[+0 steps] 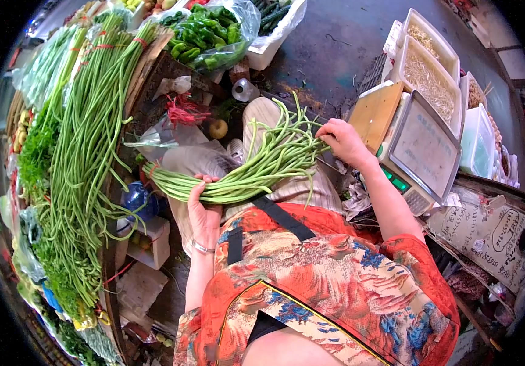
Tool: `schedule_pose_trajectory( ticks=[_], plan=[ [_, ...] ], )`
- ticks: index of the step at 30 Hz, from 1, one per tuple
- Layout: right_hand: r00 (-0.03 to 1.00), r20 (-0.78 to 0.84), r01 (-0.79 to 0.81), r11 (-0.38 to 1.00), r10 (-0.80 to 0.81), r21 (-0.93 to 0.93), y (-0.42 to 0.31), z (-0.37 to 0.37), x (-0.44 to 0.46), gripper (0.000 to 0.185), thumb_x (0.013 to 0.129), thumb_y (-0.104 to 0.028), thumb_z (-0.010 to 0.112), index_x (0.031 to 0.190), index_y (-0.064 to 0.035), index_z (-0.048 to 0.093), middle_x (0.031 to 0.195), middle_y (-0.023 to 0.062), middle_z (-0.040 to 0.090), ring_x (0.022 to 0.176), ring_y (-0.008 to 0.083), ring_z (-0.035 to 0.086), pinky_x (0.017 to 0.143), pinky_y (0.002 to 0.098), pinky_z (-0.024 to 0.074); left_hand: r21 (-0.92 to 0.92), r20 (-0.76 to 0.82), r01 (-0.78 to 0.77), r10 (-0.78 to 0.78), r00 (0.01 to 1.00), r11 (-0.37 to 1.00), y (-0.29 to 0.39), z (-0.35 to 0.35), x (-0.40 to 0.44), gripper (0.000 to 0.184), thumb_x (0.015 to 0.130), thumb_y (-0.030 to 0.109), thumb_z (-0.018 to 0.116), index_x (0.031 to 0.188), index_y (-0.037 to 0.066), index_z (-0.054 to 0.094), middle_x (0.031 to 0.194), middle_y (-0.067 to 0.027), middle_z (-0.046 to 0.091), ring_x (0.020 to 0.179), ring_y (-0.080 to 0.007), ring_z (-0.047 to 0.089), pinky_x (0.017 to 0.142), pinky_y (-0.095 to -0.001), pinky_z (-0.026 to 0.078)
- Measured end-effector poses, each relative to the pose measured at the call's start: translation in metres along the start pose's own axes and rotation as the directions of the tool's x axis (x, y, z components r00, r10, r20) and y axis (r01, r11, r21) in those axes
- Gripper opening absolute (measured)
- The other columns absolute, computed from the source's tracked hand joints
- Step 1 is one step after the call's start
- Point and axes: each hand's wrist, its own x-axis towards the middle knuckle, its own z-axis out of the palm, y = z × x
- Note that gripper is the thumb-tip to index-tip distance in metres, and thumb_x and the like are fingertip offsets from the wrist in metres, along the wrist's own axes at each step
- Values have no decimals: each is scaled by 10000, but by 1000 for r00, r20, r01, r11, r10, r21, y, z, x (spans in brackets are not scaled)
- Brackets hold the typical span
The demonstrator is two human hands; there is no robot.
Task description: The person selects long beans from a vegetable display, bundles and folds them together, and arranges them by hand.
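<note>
A bundle of long green beans (244,177) lies across my lap, tied with a red band near its left end. My left hand (204,207) is wrapped round the bundle near that tied end, thumb on top. At the loose right end, my right hand (343,141) has its fingers pinched together at the bean tips; whether a bean is between them is too small to tell. Red ties (186,111) hang beyond my left knee. More long beans (85,158) are heaped on the stall at the left.
Green peppers (207,36) in a plastic bag stand at the top. To the right are a scale (424,146), a wooden board (375,116) and white tubs of sprouts (424,76). A blue round object (140,201) and a white box (151,243) sit below the stall edge.
</note>
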Motion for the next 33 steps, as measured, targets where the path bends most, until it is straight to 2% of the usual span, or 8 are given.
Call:
schedule_pose_trajectory(
  ticks=[8, 13, 16, 20, 21, 24, 28, 33],
  plan=[
    [965, -151, -203, 974, 216, 97, -6, 22, -7, 105, 866, -113, 627, 928, -57, 691, 852, 114, 649, 833, 276, 634, 747, 375, 503, -6, 14, -5, 5, 1000, 1000, -1, -1, 1, 297, 827, -31, 620, 1096, 50, 527, 936, -87, 598, 992, -275, 573, 1010, -430, 449],
    [848, -64, -384, 695, 525, 607, 20, 41, -5, 141, 895, -104, 622, 977, -21, 702, 840, 21, 669, 793, 99, 591, 708, 270, 479, 18, -8, -14, 14, 1000, 1000, -1, 3, -1, 261, 828, -15, 631, 1071, 41, 556, 942, -74, 596, 989, -263, 567, 998, -403, 453],
    [844, -13, -338, 552, 536, 762, 26, 29, -3, 127, 891, -91, 632, 968, -17, 700, 848, -1, 657, 793, 83, 579, 725, 242, 466, 12, -8, -17, 18, 1000, 1000, -1, 2, -2, 262, 827, -15, 630, 1073, 41, 560, 939, -76, 598, 992, -265, 569, 995, -409, 457],
    [794, -310, -290, 774, 523, 563, 39, 13, 5, 204, 852, -24, 652, 1052, -48, 684, 891, -15, 647, 797, 85, 586, 772, 237, 483, 12, -33, -23, 23, 999, 1000, -1, 4, -3, 259, 827, -9, 632, 1070, 48, 563, 936, -72, 605, 999, -263, 574, 996, -419, 456],
    [790, -455, -298, 906, 410, 300, 31, 4, 9, 274, 831, -12, 662, 1101, -62, 670, 988, 10, 640, 873, 117, 599, 827, 267, 486, 37, -34, -25, 26, 999, 999, 0, 4, -3, 255, 826, -7, 634, 1065, 52, 565, 934, -69, 610, 1001, -262, 577, 995, -423, 455],
    [775, -602, -192, 979, 196, 72, 0, -8, 28, 320, 825, -20, 671, 1141, -71, 655, 1051, 28, 621, 908, 146, 594, 838, 279, 481, 84, -37, -46, 49, 998, 995, 0, 5, -3, 247, 821, -1, 640, 1050, 59, 569, 927, -62, 620, 1005, -258, 583, 991, -436, 456],
    [926, -334, -86, 958, 178, 272, -14, 2, 55, 192, 889, -105, 633, 1071, -60, 676, 1003, 107, 663, 910, 256, 646, 826, 350, 506, 86, -60, -54, 60, 996, 995, -2, 4, -1, 258, 824, -5, 628, 1062, 61, 554, 894, -68, 612, 960, -260, 598, 982, -454, 469],
    [980, -168, -93, 991, 109, 102, -20, 44, 97, 267, 892, -192, 617, 1099, -33, 667, 1008, 166, 683, 977, 338, 647, 863, 413, 501, 83, -60, -45, 50, 997, 996, -1, 7, -4, 263, 822, -3, 631, 1065, 60, 550, 898, -76, 611, 956, -265, 597, 971, -445, 477]
  ],
)
